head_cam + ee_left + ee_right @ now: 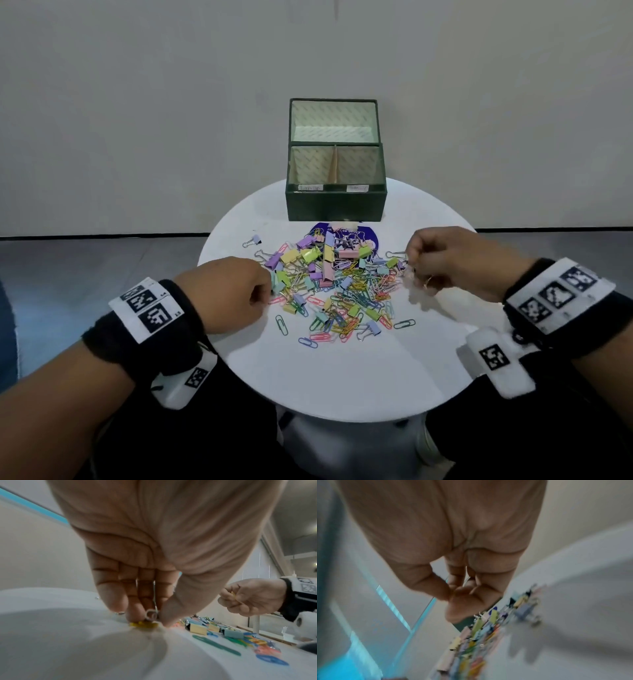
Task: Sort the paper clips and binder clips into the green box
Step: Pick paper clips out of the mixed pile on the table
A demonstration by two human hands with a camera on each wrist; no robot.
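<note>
The clips (330,287) lay heaped mid-tabletop (342,377), between the hands; the box (336,202) stood beyond the heap, straight ahead, roughly equally far from both. The left hand (233,296) pinched a wire-handled clip (151,613) at the heap's left edge. The right hand (448,263), curled above the right edge, pinched something small and yellowish. Two labels on the box's front rim were too blurred to read.

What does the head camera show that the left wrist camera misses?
Only the head view shows the open dark green cardboard box with its divided compartments, standing behind the pile. Only the left wrist view shows the left hand from beneath, its fingertips pinching a silver wire clip handle above a yellow paper clip. Both show the round white table, the heap of pastel clips and the right hand.
</note>
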